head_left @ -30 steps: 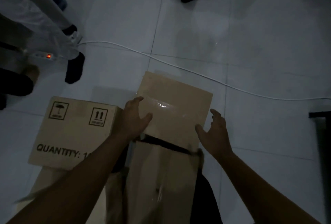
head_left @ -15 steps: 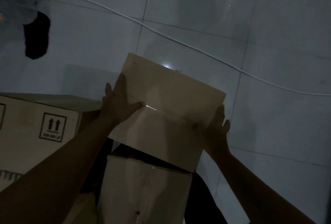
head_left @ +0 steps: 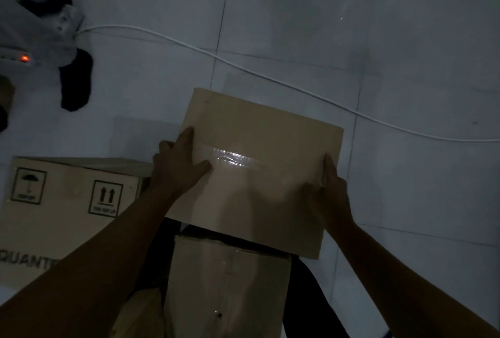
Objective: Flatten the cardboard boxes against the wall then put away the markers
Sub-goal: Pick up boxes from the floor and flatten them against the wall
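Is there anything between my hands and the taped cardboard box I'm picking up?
Nothing visible: the left hand and right hand already grip opposite edges of the taped cardboard box.

printed box (head_left: 65, 207) crowds left, cable (head_left: 270, 78) (white) beyond

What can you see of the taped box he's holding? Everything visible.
The taped cardboard box is plain brown, unprinted, with a strip of clear glossy tape across the upturned face, catching light. It looks intact, not yet flattened, tilted slightly, held above the tiled floor and another box below. The left hand grips its left edge, thumb on the top face; the right hand grips the right edge. Its underside is hidden.
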